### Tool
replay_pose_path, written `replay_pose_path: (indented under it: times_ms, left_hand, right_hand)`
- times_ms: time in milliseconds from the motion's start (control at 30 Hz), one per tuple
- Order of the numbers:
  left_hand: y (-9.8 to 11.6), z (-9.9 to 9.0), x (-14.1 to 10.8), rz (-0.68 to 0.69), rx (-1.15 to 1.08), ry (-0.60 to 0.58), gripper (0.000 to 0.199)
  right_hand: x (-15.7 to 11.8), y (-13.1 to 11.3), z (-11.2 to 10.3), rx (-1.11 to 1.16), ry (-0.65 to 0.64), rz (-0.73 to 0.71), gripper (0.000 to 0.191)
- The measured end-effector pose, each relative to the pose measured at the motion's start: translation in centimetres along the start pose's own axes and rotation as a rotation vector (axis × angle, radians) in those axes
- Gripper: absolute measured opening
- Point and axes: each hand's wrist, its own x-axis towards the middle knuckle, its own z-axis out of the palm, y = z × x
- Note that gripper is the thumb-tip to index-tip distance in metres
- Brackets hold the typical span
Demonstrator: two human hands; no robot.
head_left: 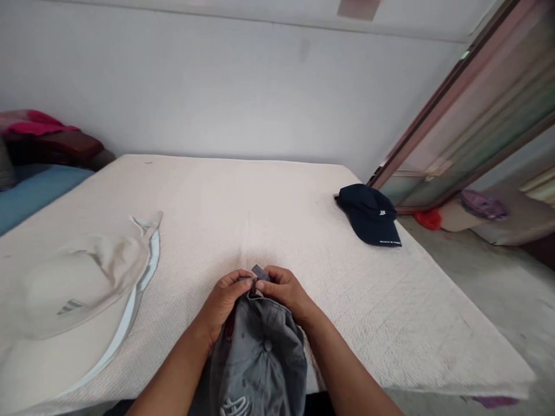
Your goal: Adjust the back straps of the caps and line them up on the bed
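A grey baseball cap (269, 352) with a button on its crown and pale embroidery hangs at the near edge of the covered surface, its back strap uppermost. My left hand (225, 300) pinches the strap end from the left. My right hand (286, 292) grips the strap and cap edge from the right, thumb close to the other thumb. A strap tip (259, 273) sticks up between the fingers; the buckle area is mostly hidden by them. To the left lies a beige cap (69, 283) with a three-stripe mark. A navy cap (368, 211) rests at the far right.
A cream textured cover (208, 196) spreads over the surface up to the white wall (217, 86). At the left stand dark red furniture (73, 147) and a blue surface (39, 188). Beyond the right edge are a framed door (459, 110) and bags (481, 205) on the floor.
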Motion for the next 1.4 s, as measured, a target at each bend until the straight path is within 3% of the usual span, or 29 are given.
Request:
replay_pose_path:
  times_ms: [433,633,900,1400]
  left_hand:
    - [0.0,0.1,-0.1,0.09,0.203,0.033,0.017]
    - [0.0,0.2,-0.3,0.042,0.201,0.015,0.021]
    - [0.1,0.0,0.2,-0.044,-0.071,-0.009,0.015]
    - [0.0,0.1,0.0,-0.066,-0.176,-0.014,0.01]
  right_hand:
    - [0.2,0.7,0.0,-0.011,0.008,-0.031,0.026]
    - [0.2,0.7,0.1,0.067,0.04,-0.003,0.029]
    - [-0.7,-0.7,-0.1,0.063,0.062,0.023,0.032]
    - [-0.8,-0.6,0.2,0.161,0.016,0.109,0.026]
